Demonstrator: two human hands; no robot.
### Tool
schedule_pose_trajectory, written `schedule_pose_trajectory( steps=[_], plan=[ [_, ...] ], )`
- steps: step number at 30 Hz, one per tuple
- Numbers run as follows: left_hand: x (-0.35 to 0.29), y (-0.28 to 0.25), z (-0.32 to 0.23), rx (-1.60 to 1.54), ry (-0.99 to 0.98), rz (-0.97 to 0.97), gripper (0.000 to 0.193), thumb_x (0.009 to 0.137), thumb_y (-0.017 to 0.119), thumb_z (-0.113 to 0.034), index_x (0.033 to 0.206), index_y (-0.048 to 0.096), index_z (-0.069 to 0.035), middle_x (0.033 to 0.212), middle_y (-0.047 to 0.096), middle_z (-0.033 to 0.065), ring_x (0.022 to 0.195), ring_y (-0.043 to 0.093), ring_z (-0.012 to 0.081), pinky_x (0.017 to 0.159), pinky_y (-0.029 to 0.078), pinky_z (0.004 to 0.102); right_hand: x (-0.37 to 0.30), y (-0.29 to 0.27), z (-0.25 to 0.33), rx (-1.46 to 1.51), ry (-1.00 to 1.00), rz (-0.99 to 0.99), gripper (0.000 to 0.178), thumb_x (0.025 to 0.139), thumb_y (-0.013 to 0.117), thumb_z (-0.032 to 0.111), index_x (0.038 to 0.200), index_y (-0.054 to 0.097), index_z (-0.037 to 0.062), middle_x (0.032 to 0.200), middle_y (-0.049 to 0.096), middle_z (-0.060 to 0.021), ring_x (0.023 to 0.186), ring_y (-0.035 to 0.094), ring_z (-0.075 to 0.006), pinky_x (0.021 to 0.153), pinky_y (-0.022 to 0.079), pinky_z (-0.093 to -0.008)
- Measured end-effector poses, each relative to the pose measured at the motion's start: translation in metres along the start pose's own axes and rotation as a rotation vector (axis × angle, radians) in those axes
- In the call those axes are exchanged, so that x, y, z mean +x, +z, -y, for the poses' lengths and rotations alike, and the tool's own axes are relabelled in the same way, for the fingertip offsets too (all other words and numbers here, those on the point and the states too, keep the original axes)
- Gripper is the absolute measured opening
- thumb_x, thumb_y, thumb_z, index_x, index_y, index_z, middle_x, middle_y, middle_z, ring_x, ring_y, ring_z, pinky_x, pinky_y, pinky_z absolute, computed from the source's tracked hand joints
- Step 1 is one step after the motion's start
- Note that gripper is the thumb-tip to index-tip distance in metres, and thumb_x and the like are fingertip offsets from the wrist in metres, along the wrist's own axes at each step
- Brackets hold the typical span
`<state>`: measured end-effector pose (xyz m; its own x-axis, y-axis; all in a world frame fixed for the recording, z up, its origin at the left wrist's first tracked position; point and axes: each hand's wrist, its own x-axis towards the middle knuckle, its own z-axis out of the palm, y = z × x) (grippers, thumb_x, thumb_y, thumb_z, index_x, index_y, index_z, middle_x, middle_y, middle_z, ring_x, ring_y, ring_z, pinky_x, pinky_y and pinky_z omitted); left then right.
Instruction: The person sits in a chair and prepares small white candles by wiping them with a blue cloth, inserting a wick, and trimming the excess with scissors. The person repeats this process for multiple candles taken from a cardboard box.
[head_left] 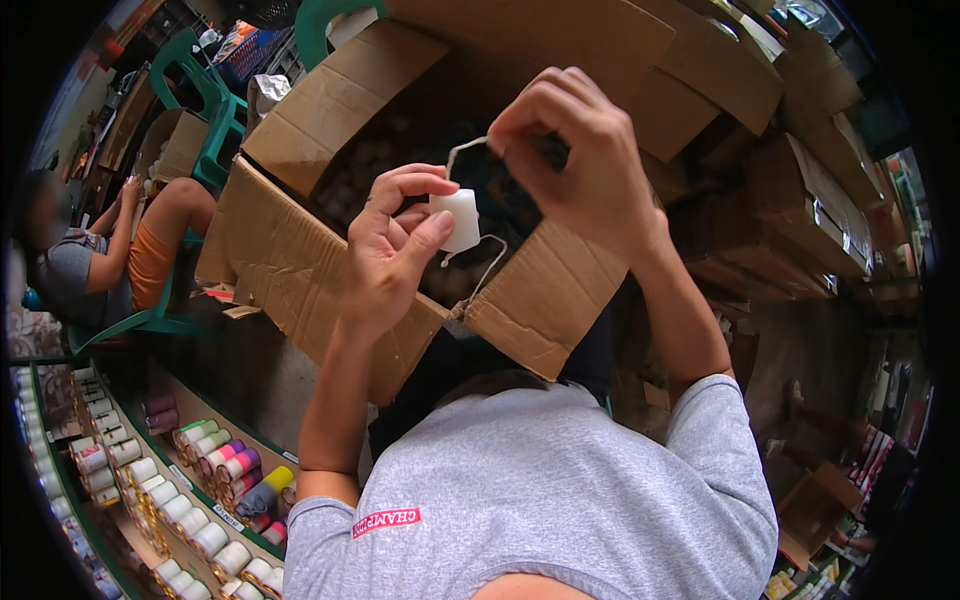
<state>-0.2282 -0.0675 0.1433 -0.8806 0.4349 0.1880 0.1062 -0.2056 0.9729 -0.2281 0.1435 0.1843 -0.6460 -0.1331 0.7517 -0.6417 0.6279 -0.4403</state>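
Observation:
My left hand [388,245] grips a small white candle [458,222] between thumb and fingers, above an open cardboard box [310,270]. From the candle's top a pale wick [463,150] runs up and bends to the right. The far end of that wick is pinched by the fingertips of my right hand [585,150]. Below the candle hangs a loose pale string [492,268], near the box's near corner; I cannot tell whether it joins the candle. Many small whitish pieces [370,160] lie in the shadowed box, too dim to make out well.
Another person [110,240] sits on a green plastic chair [150,318] at the left. A shelf of white and coloured candles [205,535] stands at the lower left. Stacked cardboard boxes [800,200] line the right side. Raised box flaps [345,100] surround my hands.

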Motion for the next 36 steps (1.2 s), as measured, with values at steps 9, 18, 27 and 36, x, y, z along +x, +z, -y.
schedule_pose_trajectory(
  steps=[9, 18, 27, 36],
  plan=[
    [0.008, 0.015, 0.000, -0.038, -0.115, 0.044, 0.018, 0.102, 0.049, -0.020, 0.105, 0.055, -0.003, 0.084, 0.063, 0.0051, 0.069, 0.062, 0.0091, 0.058, 0.051, 0.0218, -0.027, 0.010, 0.015, 0.043, -0.058, 0.119, 0.012, 0.075, 0.070, 0.004, 0.081, 0.061, 0.0089, 0.089, 0.060, -0.0018, 0.088, 0.057, -0.0211, 0.077, 0.046, -0.0365],
    [0.003, 0.023, -0.002, 0.198, -0.020, -0.009, 0.010, 0.099, 0.053, -0.015, 0.100, 0.053, -0.005, 0.084, 0.060, 0.0023, 0.063, 0.057, 0.0052, 0.053, 0.048, 0.0204, -0.044, 0.018, 0.019, 0.321, 0.156, 0.036, 0.017, 0.077, 0.063, -0.009, 0.090, 0.059, 0.0022, 0.084, 0.064, -0.0077, 0.078, 0.065, -0.0211, 0.067, 0.053, -0.0302],
    [0.001, 0.022, 0.004, 0.231, 0.192, -0.059, 0.006, 0.096, 0.059, -0.008, 0.097, 0.054, -0.005, 0.079, 0.057, -0.0015, 0.059, 0.050, 0.0018, 0.051, 0.040, 0.0178, -0.048, 0.032, 0.026, 0.995, 0.645, -0.071, 0.010, 0.085, 0.063, -0.008, 0.093, 0.059, -0.0028, 0.087, 0.065, -0.0064, 0.083, 0.066, -0.0116, 0.076, 0.054, -0.0250],
    [0.002, 0.022, 0.007, 0.231, 0.108, -0.131, 0.010, 0.093, 0.065, -0.008, 0.089, 0.059, -0.002, 0.075, 0.057, -0.0016, 0.061, 0.048, 0.0006, 0.052, 0.039, 0.0169, -0.058, 0.037, 0.027, 0.670, 0.440, -0.089, 0.007, 0.085, 0.068, -0.003, 0.091, 0.065, -0.0001, 0.086, 0.065, -0.0055, 0.082, 0.065, -0.0133, 0.075, 0.053, -0.0278]
  ],
)
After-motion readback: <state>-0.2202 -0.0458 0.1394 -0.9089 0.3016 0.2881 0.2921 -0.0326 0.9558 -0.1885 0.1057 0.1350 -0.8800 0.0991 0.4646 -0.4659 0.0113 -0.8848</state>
